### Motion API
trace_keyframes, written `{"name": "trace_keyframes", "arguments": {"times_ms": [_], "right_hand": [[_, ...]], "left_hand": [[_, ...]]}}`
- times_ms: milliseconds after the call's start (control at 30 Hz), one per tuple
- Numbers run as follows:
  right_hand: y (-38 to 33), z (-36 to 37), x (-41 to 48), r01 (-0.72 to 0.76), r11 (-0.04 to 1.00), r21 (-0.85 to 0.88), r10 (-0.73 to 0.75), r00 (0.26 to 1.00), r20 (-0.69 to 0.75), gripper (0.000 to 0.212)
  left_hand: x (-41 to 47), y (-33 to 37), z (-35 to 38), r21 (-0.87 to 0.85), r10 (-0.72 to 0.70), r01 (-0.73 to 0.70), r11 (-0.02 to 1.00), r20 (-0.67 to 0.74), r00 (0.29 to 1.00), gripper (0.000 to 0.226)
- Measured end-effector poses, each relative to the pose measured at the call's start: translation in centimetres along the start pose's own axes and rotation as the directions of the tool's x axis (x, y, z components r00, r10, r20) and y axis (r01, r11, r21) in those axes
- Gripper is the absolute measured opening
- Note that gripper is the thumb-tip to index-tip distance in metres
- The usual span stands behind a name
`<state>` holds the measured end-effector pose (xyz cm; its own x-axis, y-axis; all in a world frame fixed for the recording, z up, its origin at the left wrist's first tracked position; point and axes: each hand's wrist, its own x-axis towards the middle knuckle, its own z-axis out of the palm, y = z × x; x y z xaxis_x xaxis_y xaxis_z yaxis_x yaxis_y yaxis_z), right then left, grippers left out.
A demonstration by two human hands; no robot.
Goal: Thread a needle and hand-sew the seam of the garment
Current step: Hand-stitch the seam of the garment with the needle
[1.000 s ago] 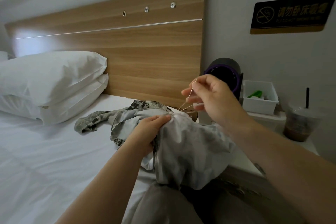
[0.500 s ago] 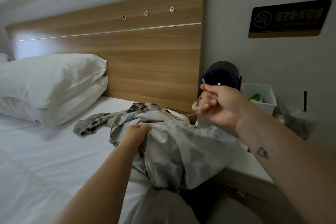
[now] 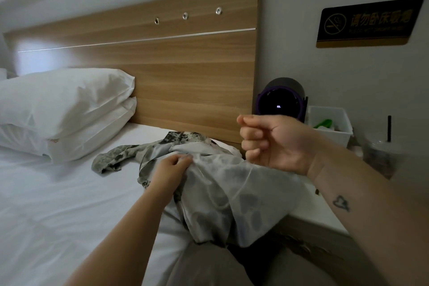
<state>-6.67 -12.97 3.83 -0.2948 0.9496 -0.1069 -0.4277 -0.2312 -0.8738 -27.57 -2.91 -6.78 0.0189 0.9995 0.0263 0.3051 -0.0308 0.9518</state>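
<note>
The grey patterned garment (image 3: 232,193) lies bunched up on the bed (image 3: 58,204) and hangs over the person's knee. The left hand (image 3: 171,167) rests on top of it, with its fingers bent and holding a fold of the cloth.

The right hand (image 3: 274,141) is up in the air, above the garment and to its right. Its fingers are curled in tight. The thumb and first finger pinch something very thin that looks like the thread (image 3: 239,114). I cannot make out the needle. A small dark tattoo (image 3: 340,203) is on the right arm.

Two white pillows (image 3: 65,100) sit stacked against the wooden headboard (image 3: 185,76).

Beside the bed is a white table (image 3: 313,216). On it stand a round black gadget with a purple ring (image 3: 281,104), a white box (image 3: 332,132) with something green (image 3: 323,123) inside, and a clear cup with a black straw (image 3: 380,153). The gadget shows tiny lit marks, too small to read.

A black and gold sign (image 3: 369,22) hangs on the wall. It has a no-smoking mark and gold Chinese writing. The small line under it is too blurry to read.
</note>
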Motion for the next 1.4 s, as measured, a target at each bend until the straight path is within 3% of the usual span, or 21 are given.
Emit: {"name": "trace_keyframes", "arguments": {"times_ms": [67, 133, 200, 267, 333, 400, 500, 633, 733, 833, 967, 1033, 1100, 1167, 1400], "right_hand": [[1.4, 0.1, 0.8, 0.085, 0.96, -0.267, -0.119, 0.986, -0.114, 0.017], [2.6, 0.2, 1.5, 0.131, 0.809, -0.573, -0.267, 0.95, -0.16, 0.019], [3.5, 0.3, 2.1, 0.136, 0.658, -0.74, -0.34, 0.931, -0.131, 0.018], [4.5, 0.5, 2.4, 0.136, 0.591, -0.795, -0.342, 0.935, -0.095, 0.017], [6.0, 0.8, 2.9, 0.144, 0.459, -0.877, -0.426, 0.902, -0.075, 0.015], [7.7, 0.9, 3.2, 0.192, 0.342, -0.92, -0.58, 0.814, -0.046, 0.014], [9.1, 0.7, 3.2, 0.277, 0.267, -0.923, -0.728, 0.685, -0.005, 0.014], [8.5, -0.4, 3.1, 0.337, 0.141, -0.931, -0.789, 0.607, 0.1, 0.01], [8.1, -1.2, 2.9, 0.335, 0.122, -0.934, -0.762, 0.635, 0.128, 0.009], [7.7, -2.0, 2.7, 0.251, 0.162, -0.954, -0.734, 0.677, 0.054, 0.01], [6.1, -1.7, 1.2, 0.15, 0.136, -0.979, -0.775, 0.632, -0.011, 0.009], [5.2, -1.0, 0.1, 0.159, 0.216, -0.963, -0.696, 0.718, -0.037, 0.009], [4.7, -0.2, -0.9, 0.098, 0.285, -0.954, -0.491, 0.869, -0.058, 0.009], [4.6, 0.3, -1.5, 0.038, 0.294, -0.955, -0.32, 0.945, -0.061, 0.008], [5.1, 0.7, -1.5, -0.02, 0.268, -0.963, -0.218, 0.973, -0.081, 0.009]], "left_hand": [[-1.6, 1.3, 0.2, -0.06, 0.079, -0.073, 0.996, 0.096, 0.992, 0.021], [-3.2, 2.5, 0.0, -0.095, 0.152, -0.136, 0.986, 0.194, 0.969, 0.017], [-4.7, 3.4, -0.2, -0.094, 0.201, -0.182, 0.979, 0.274, 0.94, 0.014], [-5.7, 4.0, -0.2, -0.096, 0.218, -0.198, 0.976, 0.314, 0.924, 0.014], [-6.3, 4.4, -0.1, -0.095, 0.227, -0.207, 0.974, 0.306, 0.925, 0.014], [-6.7, 4.7, 0.2, -0.102, 0.246, -0.226, 0.969, 0.294, 0.924, 0.014], [-7.0, 4.8, 0.4, -0.108, 0.261, -0.24, 0.965, 0.282, 0.923, 0.018], [-7.3, 4.1, 0.5, -0.059, 0.244, -0.239, 0.969, 0.342, 0.907, 0.025], [-7.4, 3.8, 0.8, -0.055, 0.226, -0.22, 0.974, 0.35, 0.909, 0.028], [-7.4, 3.6, 1.1, -0.087, 0.167, -0.146, 0.986, 0.337, 0.927, 0.025], [-7.2, 3.3, 1.2, -0.123, 0.097, -0.062, 0.99, 0.307, 0.947, 0.021], [-7.2, 3.2, 1.3, -0.121, 0.094, -0.06, 0.991, 0.3, 0.949, 0.02], [-7.1, 3.1, 1.4, -0.137, 0.089, -0.05, 0.989, 0.298, 0.95, 0.02], [-7.1, 3.1, 1.4, -0.157, 0.085, -0.039, 0.987, 0.296, 0.951, 0.02], [-7.2, 3.2, 1.4, -0.158, 0.085, -0.04, 0.987, 0.285, 0.955, 0.02]]}}
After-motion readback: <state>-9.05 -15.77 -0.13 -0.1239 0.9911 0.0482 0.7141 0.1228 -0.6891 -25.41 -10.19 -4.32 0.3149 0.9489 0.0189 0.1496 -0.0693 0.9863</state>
